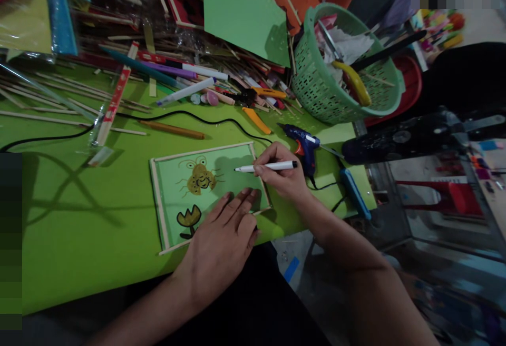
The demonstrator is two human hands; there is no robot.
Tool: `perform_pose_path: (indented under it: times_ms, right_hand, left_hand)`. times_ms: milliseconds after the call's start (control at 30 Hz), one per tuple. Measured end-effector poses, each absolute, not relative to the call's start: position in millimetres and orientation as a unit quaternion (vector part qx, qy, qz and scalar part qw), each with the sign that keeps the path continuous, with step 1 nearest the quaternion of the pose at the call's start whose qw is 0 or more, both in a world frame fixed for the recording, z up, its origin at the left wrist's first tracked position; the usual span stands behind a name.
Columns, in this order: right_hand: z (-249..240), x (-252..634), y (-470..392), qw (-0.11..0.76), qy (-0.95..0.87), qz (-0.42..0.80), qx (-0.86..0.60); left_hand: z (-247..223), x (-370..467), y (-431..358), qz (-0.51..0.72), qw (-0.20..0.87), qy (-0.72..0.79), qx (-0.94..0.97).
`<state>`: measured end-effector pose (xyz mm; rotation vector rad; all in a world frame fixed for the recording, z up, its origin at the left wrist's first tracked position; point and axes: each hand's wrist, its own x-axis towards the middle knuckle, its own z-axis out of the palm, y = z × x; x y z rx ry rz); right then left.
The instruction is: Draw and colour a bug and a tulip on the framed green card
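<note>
A green card (225,177) edged with thin wooden sticks lies on the table. On it are a drawn golden-brown bug (201,179) with black spots and, lower left, a drawn tulip (188,217). My left hand (229,225) rests flat across the card's lower part, fingers stretched out, covering some of it. At the card's right side, my right hand (286,172) pinches a white marker (272,166) with a black end. The marker's tip points left over the bare green area right of the bug. Whether the tip touches the card, I cannot tell.
A blue glue gun (302,143) lies just beyond my right hand. Behind it stands a green basket (312,82) of scraps. Markers (187,91), loose wooden sticks (43,117) and a large green sheet (245,14) crowd the back. A black cord (179,113) crosses the table.
</note>
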<state>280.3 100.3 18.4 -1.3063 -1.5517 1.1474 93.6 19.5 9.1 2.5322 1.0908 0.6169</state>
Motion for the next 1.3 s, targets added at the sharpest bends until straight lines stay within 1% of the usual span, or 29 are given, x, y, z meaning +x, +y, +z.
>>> perform_pose_path:
  times_ms: [567,833,1300]
  right_hand:
    - [15.2,283.6,99.2,0.386,-0.622,0.453,-0.508]
    - [13.8,284.6,99.5,0.391,-0.635,0.436,-0.504]
    - [15.4,283.8,99.4,0.398,-0.616,0.441,-0.516]
  left_hand:
    - [8.8,93.4,19.7,0.215,0.162,0.382,0.884]
    - [9.5,92.7,19.2,0.219,0.157,0.382,0.884]
    - [9.3,92.8,19.4,0.216,0.16,0.381,0.885]
